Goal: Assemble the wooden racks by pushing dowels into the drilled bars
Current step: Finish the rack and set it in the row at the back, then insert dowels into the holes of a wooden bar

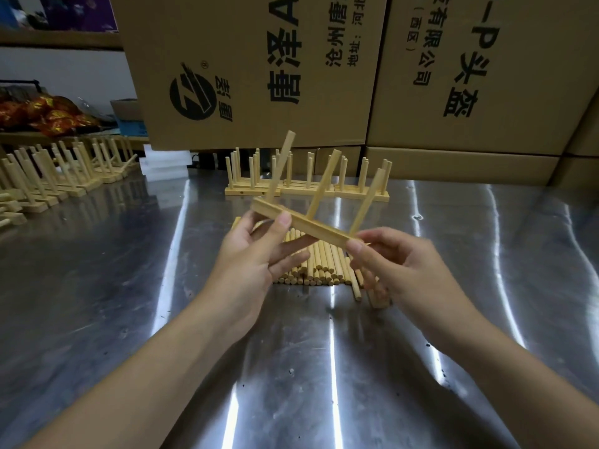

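Bar with three dowels, held above the worktop: left hand pinches one end, right hand the other. Risk: leaning dowels, possibly only part-seated, may loosen or jam if pushed off-axis.

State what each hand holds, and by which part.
Both hold one pale wooden bar with three dowels in it: the left hand pinches near its left end, the right hand pinches its right end.
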Motion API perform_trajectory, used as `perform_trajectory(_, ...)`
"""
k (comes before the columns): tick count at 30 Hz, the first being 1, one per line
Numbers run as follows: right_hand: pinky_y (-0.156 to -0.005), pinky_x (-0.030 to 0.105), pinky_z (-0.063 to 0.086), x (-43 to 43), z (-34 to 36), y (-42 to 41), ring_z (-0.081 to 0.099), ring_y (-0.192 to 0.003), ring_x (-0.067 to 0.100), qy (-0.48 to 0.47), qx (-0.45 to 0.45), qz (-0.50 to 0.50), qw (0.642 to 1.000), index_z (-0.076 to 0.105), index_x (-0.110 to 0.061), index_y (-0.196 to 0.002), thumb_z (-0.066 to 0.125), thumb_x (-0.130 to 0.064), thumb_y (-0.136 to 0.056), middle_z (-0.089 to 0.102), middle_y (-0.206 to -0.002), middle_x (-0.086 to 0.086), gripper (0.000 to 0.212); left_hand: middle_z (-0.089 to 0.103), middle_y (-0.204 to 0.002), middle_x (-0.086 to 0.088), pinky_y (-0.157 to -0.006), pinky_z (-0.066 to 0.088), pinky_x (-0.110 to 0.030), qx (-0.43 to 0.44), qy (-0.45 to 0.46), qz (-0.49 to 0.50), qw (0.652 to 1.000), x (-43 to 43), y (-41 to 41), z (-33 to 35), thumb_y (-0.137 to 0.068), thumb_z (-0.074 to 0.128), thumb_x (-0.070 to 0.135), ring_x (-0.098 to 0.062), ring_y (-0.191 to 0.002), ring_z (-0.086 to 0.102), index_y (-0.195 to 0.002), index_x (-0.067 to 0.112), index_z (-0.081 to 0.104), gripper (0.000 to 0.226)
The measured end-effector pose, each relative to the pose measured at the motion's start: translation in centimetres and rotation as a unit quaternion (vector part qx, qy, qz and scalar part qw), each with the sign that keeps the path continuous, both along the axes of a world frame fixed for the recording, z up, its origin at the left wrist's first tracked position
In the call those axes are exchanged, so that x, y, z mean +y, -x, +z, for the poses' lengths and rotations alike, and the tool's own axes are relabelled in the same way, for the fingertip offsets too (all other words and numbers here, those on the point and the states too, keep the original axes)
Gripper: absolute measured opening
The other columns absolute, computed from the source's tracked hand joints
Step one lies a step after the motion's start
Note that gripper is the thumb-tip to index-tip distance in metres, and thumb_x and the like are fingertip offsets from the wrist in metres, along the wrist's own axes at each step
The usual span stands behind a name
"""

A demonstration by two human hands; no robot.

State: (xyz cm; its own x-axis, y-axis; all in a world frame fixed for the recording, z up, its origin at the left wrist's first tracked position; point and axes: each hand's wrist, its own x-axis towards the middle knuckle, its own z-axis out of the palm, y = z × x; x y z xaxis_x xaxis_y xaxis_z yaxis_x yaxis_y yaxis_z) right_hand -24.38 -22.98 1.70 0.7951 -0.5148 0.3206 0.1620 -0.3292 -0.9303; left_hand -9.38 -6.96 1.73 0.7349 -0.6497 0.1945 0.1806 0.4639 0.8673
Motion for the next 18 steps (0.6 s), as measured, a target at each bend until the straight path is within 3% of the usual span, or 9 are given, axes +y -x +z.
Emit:
perform_trajectory(2,-0.054,0.017,0.047,-0.3,0.0,0.2,0.062,-0.063,0.01,0.042,-0.026,-0.042,0.998,0.08,-0.032,-0.101,0.075,-0.039,-0.095,0.074,-0.08,0.004,0.011,0.078,-0.123,-0.01,-0.077,0.065,-0.03,0.013,-0.008,-0.012,1.0,-0.2,0.3,-0.4,-0.101,0.068,0.021,-0.031,-0.107,0.078,-0.13,0.011,0.06,0.032)
perform_trajectory(5,-0.057,0.019,0.05,-1.7,0.6,0.4,0.063,-0.066,0.008,0.081,-0.047,-0.102,0.99,0.079,-0.031,-0.103,0.071,-0.03,-0.1,0.074,-0.082,0.004,0.008,0.08,-0.11,-0.005,-0.069,0.065,-0.029,-0.014,-0.074,-0.01,0.997,-0.5,1.2,-1.0,-0.1,0.069,0.024,-0.028,-0.095,0.081,-0.125,0.015,0.065,0.027)
perform_trajectory(8,-0.058,0.018,0.049,-4.7,2.1,-1.2,0.063,-0.066,0.003,0.117,-0.017,-0.154,0.981,0.078,-0.031,-0.104,0.068,-0.029,-0.102,0.075,-0.081,-0.001,0.01,0.074,-0.084,-0.011,-0.05,0.055,-0.027,-0.127,-0.143,0.0,0.981,-1.2,2.8,-2.1,-0.105,0.064,0.02,-0.026,-0.062,0.073,-0.11,0.017,0.07,0.009)
perform_trajectory(10,-0.059,0.017,0.048,-7.2,2.9,-3.8,0.065,-0.068,0.003,0.174,0.048,-0.178,0.967,0.079,-0.027,-0.108,0.067,-0.031,-0.103,0.074,-0.081,-0.005,0.013,0.065,-0.07,-0.008,-0.047,0.048,-0.027,-0.226,-0.165,-0.012,0.96,-1.7,3.7,-2.8,-0.107,0.062,0.016,-0.022,-0.05,0.063,-0.101,0.016,0.071,0.011)
perform_trajectory(14,-0.058,0.022,0.047,-12.0,2.5,-9.9,0.065,-0.071,0.01,0.232,0.181,-0.219,0.93,0.08,-0.018,-0.113,0.069,-0.034,-0.103,0.071,-0.08,-0.004,0.021,0.061,-0.064,0.007,-0.058,0.047,-0.032,-0.358,-0.208,-0.03,0.91,-1.6,4.0,-3.4,-0.105,0.064,0.028,-0.006,-0.053,0.056,-0.097,0.027,0.071,0.011)
perform_trajectory(16,-0.053,0.019,0.041,-13.9,1.5,-12.7,0.062,-0.07,0.007,0.227,0.241,-0.217,0.918,0.078,-0.014,-0.111,0.069,-0.032,-0.102,0.069,-0.083,-0.002,0.022,0.061,-0.065,0.012,-0.059,0.044,-0.026,-0.384,-0.217,-0.039,0.897,-1.3,3.8,-3.4,-0.104,0.063,0.035,-0.003,-0.059,0.054,-0.099,0.032,0.07,0.009)
perform_trajectory(18,-0.058,0.021,0.045,-15.4,0.8,-15.5,0.064,-0.075,0.008,0.223,0.268,-0.207,0.914,0.077,-0.011,-0.109,0.07,-0.032,-0.102,0.069,-0.087,0.0,0.023,0.061,-0.066,0.013,-0.058,0.039,-0.018,-0.39,-0.216,-0.06,0.893,-1.4,3.5,-3.3,-0.103,0.061,0.037,-0.002,-0.061,0.054,-0.1,0.034,0.069,0.008)
